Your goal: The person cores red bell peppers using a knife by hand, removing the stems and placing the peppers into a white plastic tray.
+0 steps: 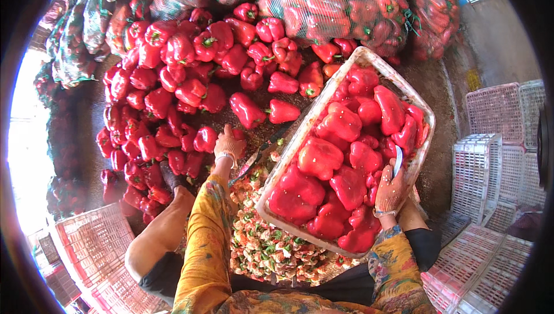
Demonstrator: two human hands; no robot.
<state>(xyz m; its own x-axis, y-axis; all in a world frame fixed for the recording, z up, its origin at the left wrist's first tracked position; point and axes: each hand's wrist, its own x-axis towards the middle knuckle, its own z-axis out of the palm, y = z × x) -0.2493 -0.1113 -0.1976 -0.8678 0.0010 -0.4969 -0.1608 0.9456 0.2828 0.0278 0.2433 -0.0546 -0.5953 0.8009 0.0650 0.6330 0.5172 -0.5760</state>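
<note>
My left hand (228, 145) is down at the near edge of a pile of red bell peppers (176, 48), its fingers and thumb closed around a red bell pepper (238, 134) that shows only in part. Another bell pepper (206, 139) lies just left of those fingers. Over the right rim of a pale, dirty plastic crate (428, 119), my right hand (392, 191) grips a small knife (398, 160); its curved blade points away from me and the handle is hidden in the palm. Large red bell peppers (320, 158) with their stems cut out fill the crate, which sits tilted before me.
Stem and core scraps (271, 242) cover the floor between my legs. Full mesh sacks of peppers (337, 5) line the far side. Stacked plastic crates stand at the left (95, 239) and right (476, 169). A dark, long-handled tool (262, 148) lies beside the crate.
</note>
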